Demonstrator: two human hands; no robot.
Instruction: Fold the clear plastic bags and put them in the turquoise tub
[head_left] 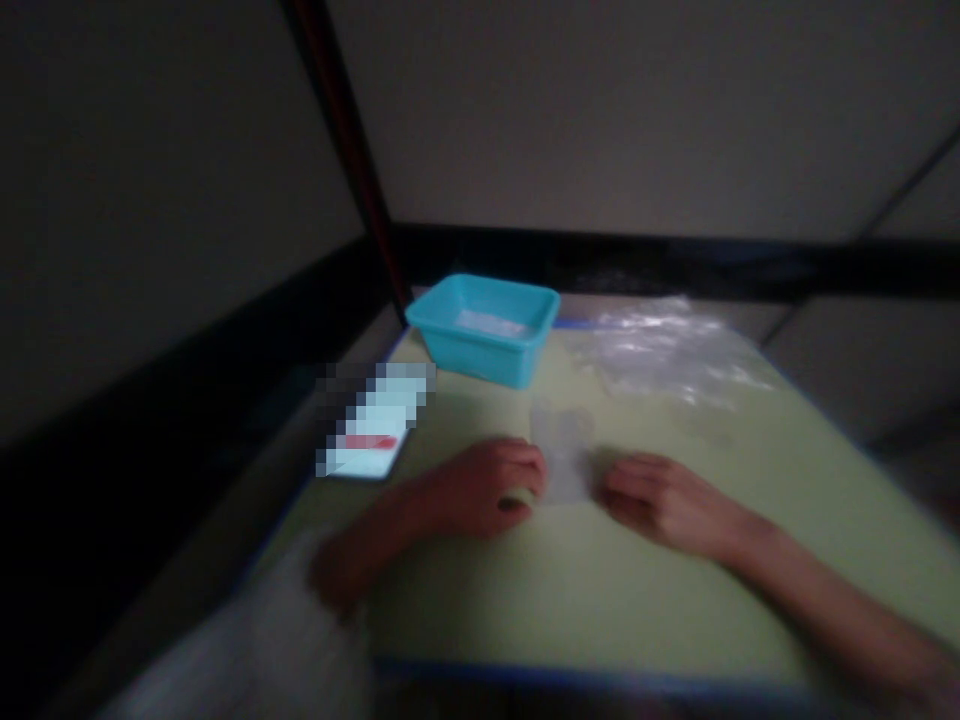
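Note:
A small, flat, see-through plastic bag (564,462) lies on the table between my two hands. My left hand (499,488) is at the bag's left edge, with its fingers curled and the thumb meeting them there in a pinch. On the other side, my right hand (664,500) rests with its fingers bent and pressed together, its tips close to the bag's right edge. Blur and shade hide whether those right fingertips hold anything.
Toward the back left stands a turquoise plastic basket (480,352) with something pale inside. A heap of shiny clear plastic bags (667,350) lies at the back right. Near the left edge is a phone-like lit screen (367,455). The yellow-green table (585,610) has a blue edge.

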